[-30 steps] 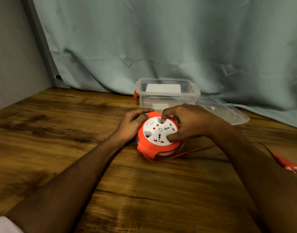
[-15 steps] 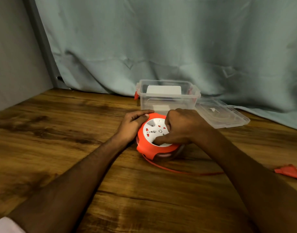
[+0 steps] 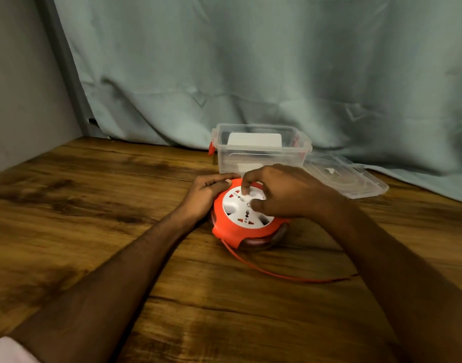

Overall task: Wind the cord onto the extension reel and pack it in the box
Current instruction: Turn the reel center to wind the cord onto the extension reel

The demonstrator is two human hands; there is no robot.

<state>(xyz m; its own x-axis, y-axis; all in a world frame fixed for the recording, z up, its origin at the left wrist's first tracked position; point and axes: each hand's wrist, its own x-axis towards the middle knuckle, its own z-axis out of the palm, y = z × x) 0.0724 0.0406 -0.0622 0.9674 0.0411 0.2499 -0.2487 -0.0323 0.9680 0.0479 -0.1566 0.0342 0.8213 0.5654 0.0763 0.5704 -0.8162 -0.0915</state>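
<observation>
Winding in progress. Your left hand (image 3: 207,193) cups the left side of the reel (image 3: 244,222), fingers curled against its orange rim, steadying it on the table (image 3: 93,218). Your right hand (image 3: 282,192) lies over the white socket face, half-closed, with a fingertip (image 3: 245,190) pressed into the face and the thumb set lower down, a grip suited to turning the centre.

The reel sits just in front of the box (image 3: 261,150), which stands open toward the table's far edge, against the curtain (image 3: 251,61). The lid (image 3: 347,176) lies flat beside the box on its right. A white item shows inside the box; what it is cannot be told from this view.

Done so far: part of the cord (image 3: 277,273) appears to be coiled inside the reel, as seen through its clear lower shell. Left to do: a loose length runs from the reel's near side across the table and passes under your right forearm; its plug end is out of sight. That length is yet to be wound in, and the reel is not yet in the box.
</observation>
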